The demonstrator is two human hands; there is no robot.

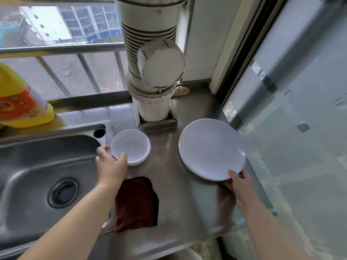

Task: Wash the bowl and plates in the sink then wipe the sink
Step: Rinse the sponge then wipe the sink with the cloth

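I am gripping the white bowl's (130, 147) rim with my left hand (110, 164); my right hand (239, 184) is pinching the plates' (211, 148) near edge, fingers hidden beneath.

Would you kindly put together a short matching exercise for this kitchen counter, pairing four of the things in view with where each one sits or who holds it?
Things:
1. bowl
2. plates
3. dark red cloth
4. yellow bottle

Places:
A. far left, behind the sink
B. gripped at its near rim by the left hand
C. flat on the counter, between the two forearms
D. held at the near edge by the right hand

Pairs: 1-B, 2-D, 3-C, 4-A
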